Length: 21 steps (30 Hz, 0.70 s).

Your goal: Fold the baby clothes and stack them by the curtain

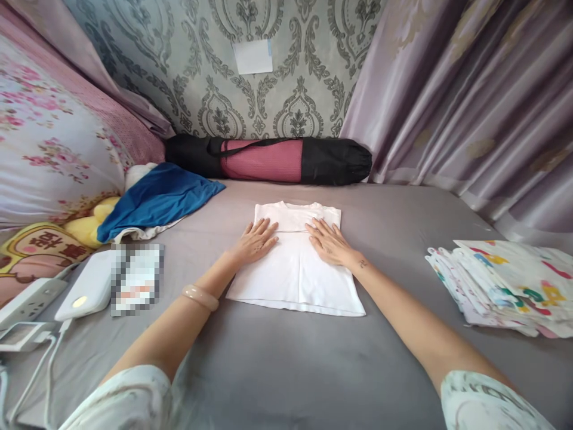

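Observation:
A small white shirt (pixel 293 275) lies flat on the grey sheet in front of me, its neckline at the far end and its hem toward me. Its sleeves are not spread out at the sides. My left hand (pixel 257 240) rests palm down on the shirt's left side, fingers spread. On the right side, my right hand (pixel 330 242) presses down the same way, with its fingers stretched out. Neither hand grips the cloth. A crease runs across the shirt between the two hands.
A stack of folded patterned clothes (pixel 514 286) sits at the right. Along the wall lies a black and pink rolled bag (pixel 268 160). At left are a blue cloth (pixel 161 200), a white power bank (pixel 92 283), a power strip (pixel 31 301) with cables, and a floral pillow (pixel 54 119).

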{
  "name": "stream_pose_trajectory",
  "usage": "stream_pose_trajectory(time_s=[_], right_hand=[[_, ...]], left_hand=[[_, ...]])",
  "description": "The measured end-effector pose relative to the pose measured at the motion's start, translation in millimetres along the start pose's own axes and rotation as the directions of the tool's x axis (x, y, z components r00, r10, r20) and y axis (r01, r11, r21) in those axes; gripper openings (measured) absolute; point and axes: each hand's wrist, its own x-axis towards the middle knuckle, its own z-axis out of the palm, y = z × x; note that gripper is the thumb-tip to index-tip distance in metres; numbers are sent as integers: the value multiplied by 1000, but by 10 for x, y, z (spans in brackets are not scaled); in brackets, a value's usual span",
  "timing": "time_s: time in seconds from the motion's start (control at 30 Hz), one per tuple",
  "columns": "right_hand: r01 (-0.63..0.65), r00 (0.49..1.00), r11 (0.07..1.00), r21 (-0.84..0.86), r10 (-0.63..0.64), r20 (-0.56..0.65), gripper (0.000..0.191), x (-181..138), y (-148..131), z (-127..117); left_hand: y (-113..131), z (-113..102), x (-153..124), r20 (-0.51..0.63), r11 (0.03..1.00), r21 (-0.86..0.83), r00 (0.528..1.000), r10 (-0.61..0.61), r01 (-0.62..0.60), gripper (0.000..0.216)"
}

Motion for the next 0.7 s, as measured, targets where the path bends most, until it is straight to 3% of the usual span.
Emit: stream_pose_trajectory(time_s=[0.13, 0.3, 0.4, 0.53, 0.7], right_hand=[[-16, 1000, 1000, 4, 16, 5, 55, 11, -9, 20], [-4, 1000, 1000, 6, 4, 8, 55, 27, 10, -12], [31, 998, 999, -14, -31, -54, 57, -114, -10, -18], [107, 991, 994, -24, -108, -80, 60, -456, -82, 37], [115, 993, 993, -21, -116, -39, 59, -676, -149, 113]], left_hand=[[-49, 70, 36, 5, 1000, 6, 1000, -8, 8, 64], [-9, 1, 38, 14, 1000, 23, 1000, -9, 9, 64], [69, -80, -117, -29, 997, 72, 999, 27, -25, 65], [180, -119, -453, -22, 981, 59, 982, 188, -186, 65], [245, -46, -670, 37, 985, 29, 985, 171, -172, 65]])
